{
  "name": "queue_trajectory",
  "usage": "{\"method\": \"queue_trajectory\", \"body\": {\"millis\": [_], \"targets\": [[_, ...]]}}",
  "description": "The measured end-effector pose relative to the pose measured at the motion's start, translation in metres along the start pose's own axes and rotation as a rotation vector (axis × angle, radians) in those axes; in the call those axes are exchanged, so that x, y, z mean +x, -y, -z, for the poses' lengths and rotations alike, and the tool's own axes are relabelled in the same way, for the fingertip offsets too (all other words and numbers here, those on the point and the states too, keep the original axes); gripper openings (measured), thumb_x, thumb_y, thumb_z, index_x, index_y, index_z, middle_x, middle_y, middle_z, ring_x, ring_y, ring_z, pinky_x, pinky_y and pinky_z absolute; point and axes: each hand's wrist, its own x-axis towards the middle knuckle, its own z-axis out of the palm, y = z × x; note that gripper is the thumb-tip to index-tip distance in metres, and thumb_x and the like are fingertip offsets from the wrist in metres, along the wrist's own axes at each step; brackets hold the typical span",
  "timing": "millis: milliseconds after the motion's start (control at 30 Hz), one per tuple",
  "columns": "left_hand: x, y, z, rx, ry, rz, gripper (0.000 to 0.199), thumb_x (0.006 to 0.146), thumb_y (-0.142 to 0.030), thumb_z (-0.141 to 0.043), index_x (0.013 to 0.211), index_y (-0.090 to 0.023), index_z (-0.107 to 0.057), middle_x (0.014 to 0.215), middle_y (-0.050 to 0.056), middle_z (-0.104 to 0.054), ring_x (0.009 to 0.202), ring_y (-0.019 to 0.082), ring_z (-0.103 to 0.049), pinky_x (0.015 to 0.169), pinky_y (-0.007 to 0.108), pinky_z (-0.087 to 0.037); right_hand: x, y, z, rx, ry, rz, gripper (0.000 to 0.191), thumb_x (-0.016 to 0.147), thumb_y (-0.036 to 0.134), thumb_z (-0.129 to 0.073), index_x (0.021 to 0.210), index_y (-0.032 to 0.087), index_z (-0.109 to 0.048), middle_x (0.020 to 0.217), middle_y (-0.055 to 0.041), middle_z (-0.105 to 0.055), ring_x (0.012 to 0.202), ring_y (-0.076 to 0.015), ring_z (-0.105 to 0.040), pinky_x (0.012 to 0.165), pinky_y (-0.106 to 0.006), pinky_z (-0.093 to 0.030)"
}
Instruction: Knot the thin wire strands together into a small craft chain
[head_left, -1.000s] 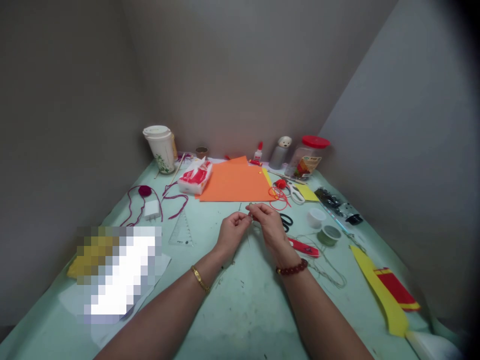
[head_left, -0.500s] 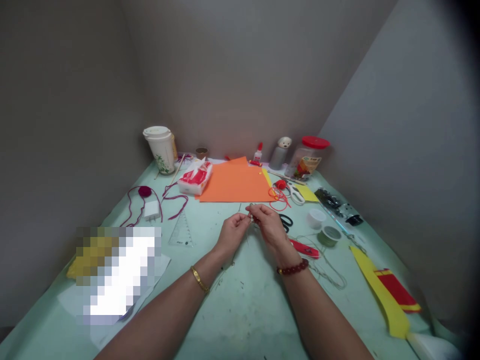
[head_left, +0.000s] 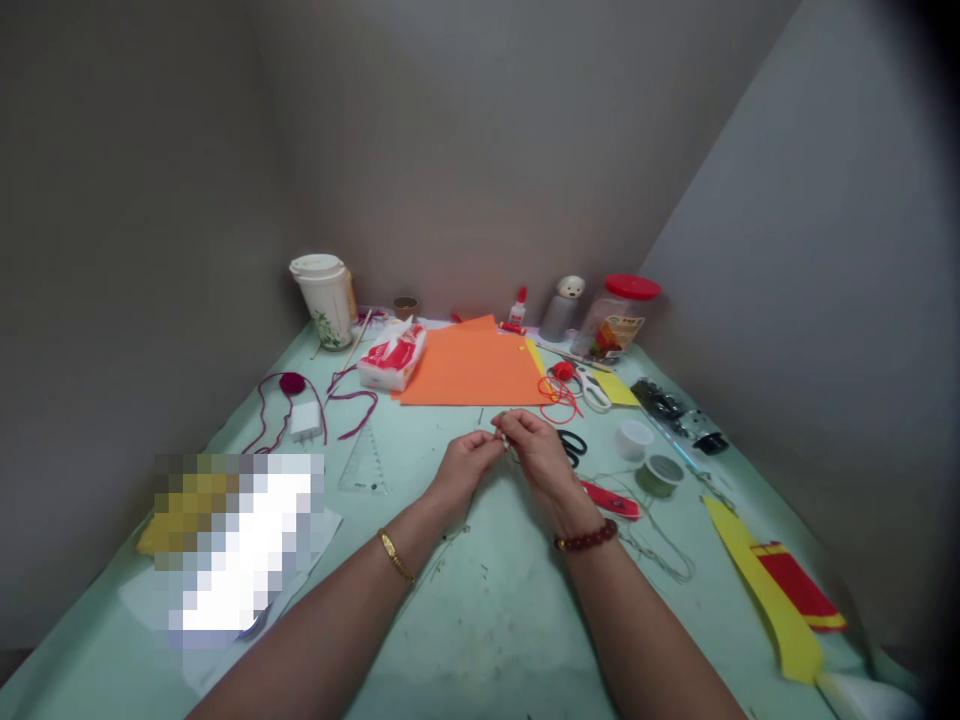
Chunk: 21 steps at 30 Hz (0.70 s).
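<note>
My left hand [head_left: 469,468] and my right hand [head_left: 534,455] meet above the middle of the table, both closed in a pinch. Between the fingertips is a thin cord [head_left: 505,441] with small pale bits on it, too small to make out; the fingers cover most of it. A strand of thin cord [head_left: 442,545] also shows by my left wrist. Black-handled scissors [head_left: 572,446] lie just beyond my right hand, their blades hidden. Beside my right wrist are a red tool [head_left: 611,499] and loose loops of olive cord [head_left: 679,555].
Orange paper sheets [head_left: 472,370] lie ahead, with a tissue pack [head_left: 393,357] to their left. Rightward are red cord [head_left: 559,390], white-handled scissors [head_left: 592,388], small tubs [head_left: 660,475] and yellow strips [head_left: 772,600]. A clear set square [head_left: 364,465] and purple yarn [head_left: 292,383] are leftward.
Both hands stay pinched together in nearly the same place, with the fingertips shifting slightly. The strand that hung below them is less visible. The view has moved a little.
</note>
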Motion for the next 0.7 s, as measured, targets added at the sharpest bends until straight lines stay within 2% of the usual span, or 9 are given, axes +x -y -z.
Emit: {"method": "queue_trajectory", "body": {"millis": [67,167,267,433,600,700], "targets": [[-0.0009,-0.0002,0.0,-0.053,0.058,0.055,0.031,0.068,-0.04,-0.068,0.071,-0.016,-0.049,0.049,-0.009,-0.024,0.041,0.003,-0.017,0.042,0.023,-0.007,-0.0017,0.0017,-0.0016,0.05,0.022,-0.031,0.021,0.063,0.038,-0.072,0.061,0.02,-0.062,0.064,-0.0001,-0.059,0.066,-0.0145,-0.05,0.067,-0.029,-0.039],[-0.0022,0.0008,-0.0004,-0.099,0.081,0.049,0.032,0.069,-0.041,-0.068,0.073,-0.016,-0.047,0.051,-0.009,-0.025,0.041,0.003,-0.017,0.041,0.022,-0.006,-0.0033,0.0034,-0.0038,0.106,0.011,-0.069,0.022,0.063,0.039,-0.073,0.063,0.02,-0.061,0.067,-0.0005,-0.058,0.065,-0.014,-0.049,0.066,-0.028,-0.04],[-0.0032,0.0015,-0.0011,-0.114,0.065,0.008,0.031,0.072,-0.042,-0.065,0.074,-0.016,-0.048,0.051,-0.009,-0.024,0.041,0.003,-0.017,0.04,0.022,-0.007,-0.0026,0.0024,-0.0035,0.136,0.007,-0.076,0.022,0.063,0.039,-0.073,0.063,0.02,-0.061,0.069,-0.0005,-0.059,0.066,-0.0134,-0.049,0.068,-0.028,-0.04],[-0.0036,-0.0002,-0.0018,-0.124,0.033,0.023,0.03,0.073,-0.042,-0.063,0.075,-0.017,-0.048,0.053,-0.009,-0.017,0.041,0.003,-0.014,0.04,0.021,-0.004,-0.0007,-0.0015,-0.0018,0.12,0.004,-0.059,0.021,0.065,0.038,-0.073,0.065,0.02,-0.064,0.07,-0.0004,-0.06,0.065,-0.0124,-0.049,0.07,-0.028,-0.04],[-0.0025,0.0004,-0.0021,-0.083,-0.003,-0.02,0.028,0.072,-0.039,-0.065,0.073,-0.016,-0.05,0.048,-0.009,-0.025,0.04,0.003,-0.018,0.04,0.021,-0.008,-0.0005,-0.001,-0.0016,0.095,0.024,-0.058,0.023,0.068,0.042,-0.07,0.068,0.019,-0.066,0.073,-0.0018,-0.061,0.069,-0.0139,-0.051,0.071,-0.029,-0.04],[-0.0024,0.001,-0.002,-0.05,-0.027,-0.029,0.026,0.071,-0.037,-0.065,0.075,-0.015,-0.052,0.047,-0.009,-0.027,0.04,0.003,-0.019,0.04,0.022,-0.01,0.0005,0.003,0.0016,-0.012,-0.006,-0.016,0.032,0.073,0.049,-0.062,0.074,0.018,-0.068,0.071,-0.0025,-0.059,0.067,-0.0142,-0.049,0.067,-0.029,-0.04]]}}
